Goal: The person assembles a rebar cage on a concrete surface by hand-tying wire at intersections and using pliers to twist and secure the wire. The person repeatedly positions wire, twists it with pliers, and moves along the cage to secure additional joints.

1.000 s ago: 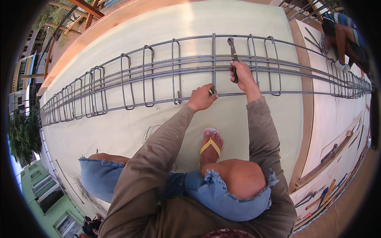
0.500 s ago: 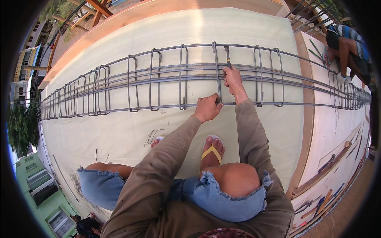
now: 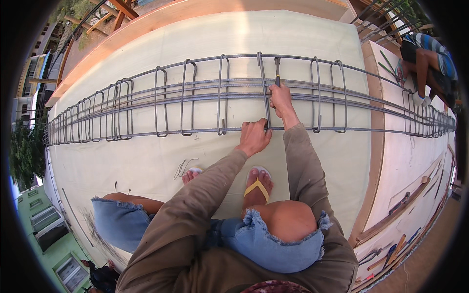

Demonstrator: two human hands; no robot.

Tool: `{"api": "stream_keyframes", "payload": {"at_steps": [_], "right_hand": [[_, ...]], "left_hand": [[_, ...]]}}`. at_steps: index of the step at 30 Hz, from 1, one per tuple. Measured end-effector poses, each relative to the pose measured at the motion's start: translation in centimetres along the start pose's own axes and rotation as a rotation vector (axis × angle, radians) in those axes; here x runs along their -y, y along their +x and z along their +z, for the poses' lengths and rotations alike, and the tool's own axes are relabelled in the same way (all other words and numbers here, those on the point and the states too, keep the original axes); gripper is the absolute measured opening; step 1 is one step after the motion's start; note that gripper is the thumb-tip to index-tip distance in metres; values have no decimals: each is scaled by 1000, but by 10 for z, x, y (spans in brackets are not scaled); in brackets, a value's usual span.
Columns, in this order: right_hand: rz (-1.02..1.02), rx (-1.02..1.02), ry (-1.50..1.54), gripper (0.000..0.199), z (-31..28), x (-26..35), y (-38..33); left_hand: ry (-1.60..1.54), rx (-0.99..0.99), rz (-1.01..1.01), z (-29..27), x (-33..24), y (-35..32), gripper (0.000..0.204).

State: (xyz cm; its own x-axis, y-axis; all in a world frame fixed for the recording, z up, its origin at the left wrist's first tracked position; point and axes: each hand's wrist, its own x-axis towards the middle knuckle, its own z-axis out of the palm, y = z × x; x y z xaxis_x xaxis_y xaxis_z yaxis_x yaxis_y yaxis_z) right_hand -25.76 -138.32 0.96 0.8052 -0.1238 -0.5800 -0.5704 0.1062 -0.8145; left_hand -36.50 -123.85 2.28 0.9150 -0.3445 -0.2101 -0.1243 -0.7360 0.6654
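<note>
A long cage of grey steel rebar point(image 3: 205, 97) stretches across the pale surface from left to right, with bent stirrups set along its bars. My left hand point(image 3: 254, 136) pinches the near bar where a stirrup point(image 3: 264, 83) meets it. Just to the right, my right hand point(image 3: 281, 100) is closed around a hand tool point(image 3: 277, 71) with a dark metal head and a yellow-marked handle. The tool points away from me, over the cage's far half; its exact kind is unclear. Scraps of thin wire point(image 3: 184, 167) lie near my left foot.
At the right, a wooden edge point(image 3: 373, 122) borders a lower white area with pliers point(image 3: 370, 255), a wood strip point(image 3: 395, 207) and other tools. Another person point(image 3: 425, 63) crouches at the far right beside the cage's end. A wooden board point(image 3: 146, 41) runs along the far side.
The view has shifted slightly, so most things sit a little farther left. Both hands keep nearly the same places on the cage, and the tool stays in my right hand.
</note>
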Motion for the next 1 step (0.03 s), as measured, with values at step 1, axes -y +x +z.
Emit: {"api": "stream_keyframes", "payload": {"at_steps": [1], "right_hand": [[-5, -46, 13, 26, 7, -2, 6]], "left_hand": [[11, -12, -1, 1, 2, 1, 30]]}}
